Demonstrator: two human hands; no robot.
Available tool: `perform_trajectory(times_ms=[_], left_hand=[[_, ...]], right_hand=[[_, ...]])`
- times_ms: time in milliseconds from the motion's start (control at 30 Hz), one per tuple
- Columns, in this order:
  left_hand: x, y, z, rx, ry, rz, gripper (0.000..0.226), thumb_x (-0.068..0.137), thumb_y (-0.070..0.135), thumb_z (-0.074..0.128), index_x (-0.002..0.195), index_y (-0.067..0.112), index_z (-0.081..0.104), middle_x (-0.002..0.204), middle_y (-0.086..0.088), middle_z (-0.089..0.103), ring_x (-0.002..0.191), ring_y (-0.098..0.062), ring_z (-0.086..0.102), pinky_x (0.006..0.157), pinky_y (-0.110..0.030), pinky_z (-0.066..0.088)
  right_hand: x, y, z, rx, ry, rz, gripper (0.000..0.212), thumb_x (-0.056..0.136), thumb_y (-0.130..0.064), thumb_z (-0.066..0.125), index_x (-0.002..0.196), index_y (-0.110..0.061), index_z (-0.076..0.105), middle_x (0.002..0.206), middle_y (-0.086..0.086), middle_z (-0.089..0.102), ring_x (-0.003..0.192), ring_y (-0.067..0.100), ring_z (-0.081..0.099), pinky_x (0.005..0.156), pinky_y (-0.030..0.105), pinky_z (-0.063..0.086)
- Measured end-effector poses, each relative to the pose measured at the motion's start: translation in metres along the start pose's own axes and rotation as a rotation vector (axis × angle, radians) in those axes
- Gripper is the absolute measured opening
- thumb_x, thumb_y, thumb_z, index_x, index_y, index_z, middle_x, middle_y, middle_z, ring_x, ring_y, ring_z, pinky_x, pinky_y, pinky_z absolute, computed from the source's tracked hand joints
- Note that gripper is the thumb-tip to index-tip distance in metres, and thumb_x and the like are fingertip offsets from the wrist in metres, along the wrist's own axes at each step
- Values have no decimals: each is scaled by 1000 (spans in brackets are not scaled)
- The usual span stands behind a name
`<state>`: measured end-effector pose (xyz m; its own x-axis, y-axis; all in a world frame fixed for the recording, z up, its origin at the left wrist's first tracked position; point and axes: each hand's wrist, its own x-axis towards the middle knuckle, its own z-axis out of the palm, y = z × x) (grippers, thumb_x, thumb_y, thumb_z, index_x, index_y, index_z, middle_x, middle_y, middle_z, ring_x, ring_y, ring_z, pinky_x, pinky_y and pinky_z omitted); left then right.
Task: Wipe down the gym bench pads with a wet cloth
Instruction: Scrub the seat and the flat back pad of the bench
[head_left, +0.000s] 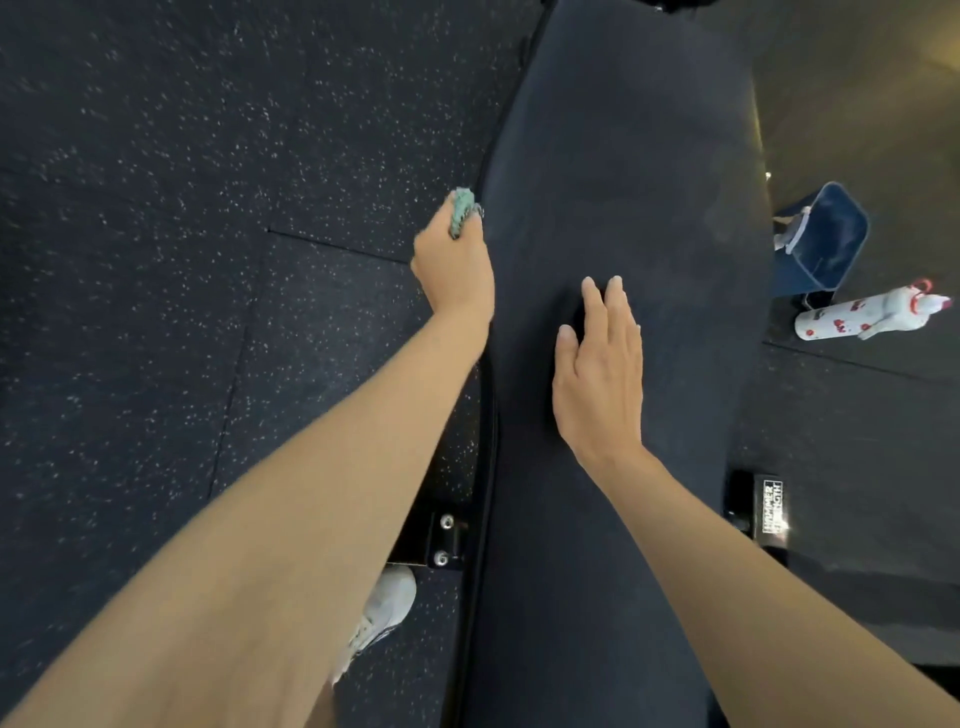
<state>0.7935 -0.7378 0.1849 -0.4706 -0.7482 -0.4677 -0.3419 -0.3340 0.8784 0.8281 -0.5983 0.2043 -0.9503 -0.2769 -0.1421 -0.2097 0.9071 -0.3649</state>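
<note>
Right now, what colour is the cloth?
Teal green cloth, gripped in the left hand; head view.

Gym: padded bench (623, 156), speckled rubber floor (156, 208)

The bench pad (623, 156) under the right hand (597, 374) looks matt, finely grained; the cloth (461, 212) in the left hand (454, 270) is nubby; the floor (208, 260) beside it is speckled, matt.
</note>
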Motion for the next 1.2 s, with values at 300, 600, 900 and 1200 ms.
perform_trajectory(times_ms=[300, 600, 900, 1200], left_hand=[[-58, -41, -22, 71, -12, 101, 34, 95, 12, 54, 128, 12, 60, 121, -3, 64, 111, -9, 58, 99, -25, 45], [-53, -22, -10, 178, 7, -1, 43, 98, 21, 48, 141, 19, 46, 136, 3, 52, 126, -11, 43, 99, -16, 27], [-5, 3, 9, 274, -21, 13, 43, 99, 14, 44, 142, 19, 45, 135, -1, 53, 124, -16, 45, 94, -15, 25], [87, 45, 47, 468, -337, 191, 41, 98, 17, 47, 139, 21, 48, 130, -3, 57, 119, -18, 50, 97, -22, 34]], right_hand=[[5, 5, -2, -15, -34, 8, 49, 104, -22, 31, 151, -14, 22, 161, 7, 8, 148, 19, 6, 120, 35, 2], [22, -18, -20, -168, -214, -71, 56, 104, -30, 29, 154, -15, 8, 161, 9, -8, 149, 23, -7, 119, 41, 4], [63, -16, -32, -177, -269, 77, 59, 104, -39, 23, 154, -22, -3, 158, 11, -22, 147, 26, -16, 119, 46, -1], [118, -32, -25, -109, -198, 162, 58, 104, -37, 27, 155, -22, 4, 160, 10, -15, 148, 24, -12, 120, 43, -2]])
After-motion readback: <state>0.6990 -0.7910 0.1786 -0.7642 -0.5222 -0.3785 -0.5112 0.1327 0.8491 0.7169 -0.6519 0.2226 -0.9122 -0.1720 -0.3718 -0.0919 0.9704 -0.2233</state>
